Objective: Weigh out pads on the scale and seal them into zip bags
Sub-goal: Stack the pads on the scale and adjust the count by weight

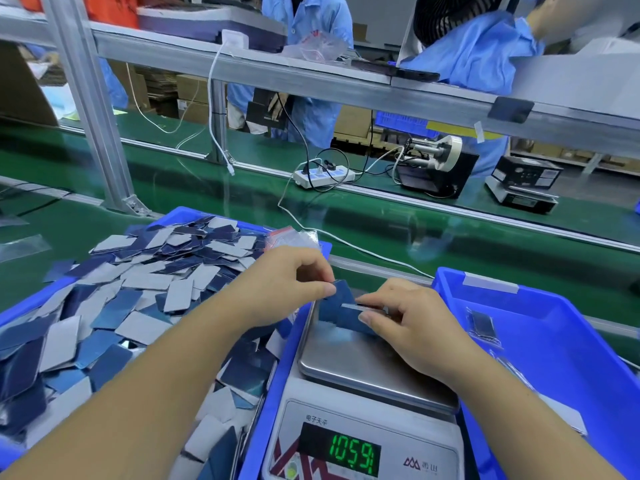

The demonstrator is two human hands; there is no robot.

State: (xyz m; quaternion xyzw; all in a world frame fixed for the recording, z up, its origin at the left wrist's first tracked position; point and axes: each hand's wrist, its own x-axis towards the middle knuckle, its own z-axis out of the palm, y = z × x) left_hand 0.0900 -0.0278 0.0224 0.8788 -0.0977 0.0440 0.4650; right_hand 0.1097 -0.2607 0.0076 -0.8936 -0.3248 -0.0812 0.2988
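Holding a small stack of dark blue pads (341,308) over the far edge of the scale platter (360,362), both hands meet at the same bundle. The left hand (287,282) pinches its upper left corner between thumb and forefinger, while the right hand (412,323) grips its right side, fingers curled round it, with a thin clear strip, probably a zip bag's mouth, at the fingertips. The stack's long axis runs roughly left to right between the hands, so neither is nearer. The display (353,453) seems to read 105.9. Loose pads fill the left blue bin (180,216); bagged ones lie in the right blue bin (554,327).
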